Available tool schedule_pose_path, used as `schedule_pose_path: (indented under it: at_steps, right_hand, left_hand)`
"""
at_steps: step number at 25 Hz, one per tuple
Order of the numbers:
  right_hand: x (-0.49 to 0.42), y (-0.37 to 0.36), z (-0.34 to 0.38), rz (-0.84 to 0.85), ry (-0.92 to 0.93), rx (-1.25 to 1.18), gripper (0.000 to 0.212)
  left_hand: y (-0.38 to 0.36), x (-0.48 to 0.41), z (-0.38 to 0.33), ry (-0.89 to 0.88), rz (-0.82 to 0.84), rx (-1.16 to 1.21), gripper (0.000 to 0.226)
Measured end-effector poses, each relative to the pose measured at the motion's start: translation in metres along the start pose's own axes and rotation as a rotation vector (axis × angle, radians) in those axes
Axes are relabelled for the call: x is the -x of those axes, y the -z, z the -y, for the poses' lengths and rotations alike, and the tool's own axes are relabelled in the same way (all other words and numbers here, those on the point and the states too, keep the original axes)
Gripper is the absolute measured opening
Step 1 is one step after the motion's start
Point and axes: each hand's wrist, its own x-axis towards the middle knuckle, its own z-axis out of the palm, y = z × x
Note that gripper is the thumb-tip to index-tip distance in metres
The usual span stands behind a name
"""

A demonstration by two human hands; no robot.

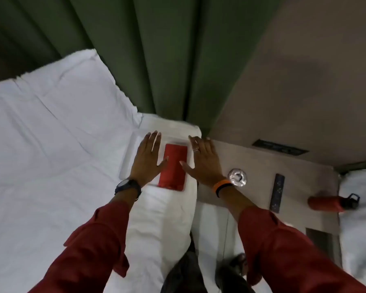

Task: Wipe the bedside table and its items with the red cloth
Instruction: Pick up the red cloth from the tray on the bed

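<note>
While both hands hovered flat over the bed, nothing had yet been picked up.

Cloth: the red cloth (173, 167) lay folded in a neat rectangle on the white pillow (169, 210) at the bed's edge, between the two hands and not on the tabletop.

Left hand: the left hand (147, 158) was spread palm down just left of the cloth, fingers (153, 137) wide and holding nothing, its thumb reaching onto the cloth's left edge.

Right hand: the right hand (203, 160) mirrored it on the right, fingers (195, 142) wide and empty, thumb pointing at the cloth's right edge.

Why so placed: the hands bracketed the cloth from either side, probably to gather it up in one move; which hand would take it cannot be told.

Tabletop: the tabletop (254, 166) stood just right of the pillow, between two beds.

Items: a clear glass ashtray (238, 177) sat near the right wrist, a dark remote (277, 192) lay further right, well apart from it.

Bottle: a red bottle (331, 203) with a dark cap lay on its side at the tabletop's right edge, against the other bed.

Progress: judging by the folded cloth, wiping had not begun.
</note>
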Motion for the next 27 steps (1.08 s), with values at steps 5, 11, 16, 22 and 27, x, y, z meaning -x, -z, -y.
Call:
schedule_pose_path:
  at_steps: [5,11,16,22,27]
  right_hand:
    - [-0.009,-0.108,0.015,0.210,0.015,0.031,0.086]
    - [-0.035,-0.169,0.004,0.266,-0.017,0.103,0.086]
    - [-0.037,-0.185,0.005,0.098,-0.017,0.015,0.039]
    - [-0.028,-0.148,-0.004,-0.117,-0.055,-0.272,0.030]
    - [0.006,-0.078,-0.052,-0.466,-0.130,-0.474,0.042]
  left_hand:
    - [-0.081,0.004,0.051,0.195,0.163,0.078,0.082]
    - [-0.138,-0.018,0.071,0.216,0.234,0.230,0.071]
    - [-0.145,-0.034,0.043,0.259,0.193,0.293,0.063]
    - [-0.114,-0.043,0.012,0.216,0.164,0.526,0.058]
    - [-0.085,-0.059,-0.069,0.007,-0.019,0.714,0.059]
